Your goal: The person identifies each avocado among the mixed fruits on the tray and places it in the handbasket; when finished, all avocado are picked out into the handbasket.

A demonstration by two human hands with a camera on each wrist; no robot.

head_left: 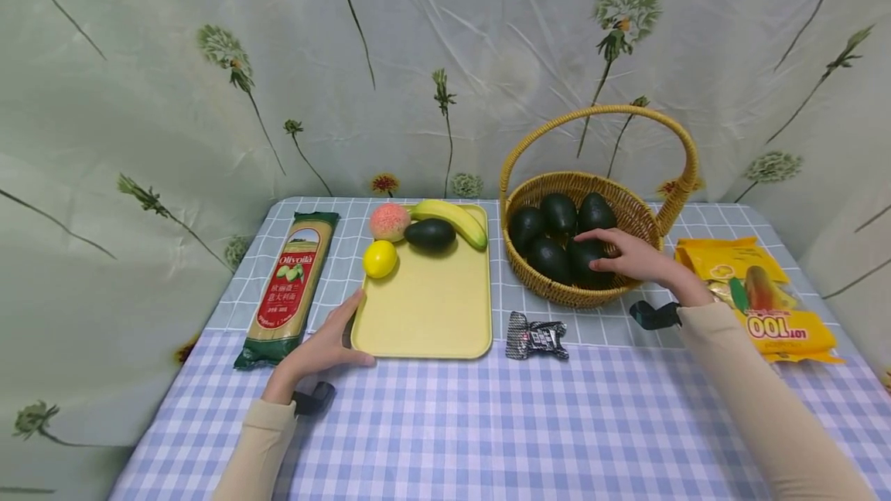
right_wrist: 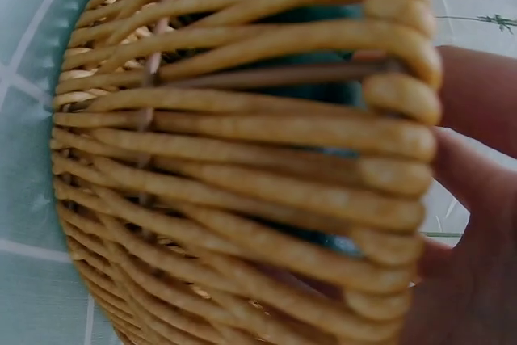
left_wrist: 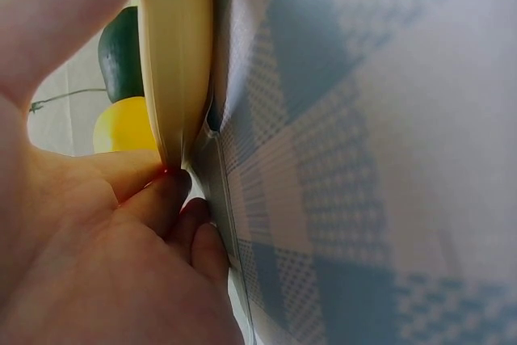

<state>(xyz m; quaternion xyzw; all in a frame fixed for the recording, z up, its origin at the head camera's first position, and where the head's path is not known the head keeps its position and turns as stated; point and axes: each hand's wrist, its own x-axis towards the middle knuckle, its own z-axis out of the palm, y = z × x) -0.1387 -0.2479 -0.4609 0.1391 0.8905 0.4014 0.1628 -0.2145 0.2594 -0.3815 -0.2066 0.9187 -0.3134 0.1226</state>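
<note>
My left hand (head_left: 323,346) holds the near left corner of a yellow tray (head_left: 425,323), thumb at its front edge and fingers along its left side. In the left wrist view, fingertips touch the tray's rim (left_wrist: 178,62). On the tray lie a peach (head_left: 390,222), a lemon (head_left: 380,259), a banana (head_left: 455,221) and a dark avocado (head_left: 430,235). My right hand (head_left: 636,257) reaches into a wicker basket (head_left: 557,294) and grips an avocado (head_left: 586,267) among several others. Basket weave (right_wrist: 242,135) hides most of this grip in the right wrist view.
A spaghetti packet (head_left: 288,288) lies left of the tray. One small black-and-white wrapped packet (head_left: 536,336) is in front of the basket. Right of it, beside my right forearm, lies a yellow snack bag (head_left: 780,331). The basket's tall handle (head_left: 599,109) arches above it.
</note>
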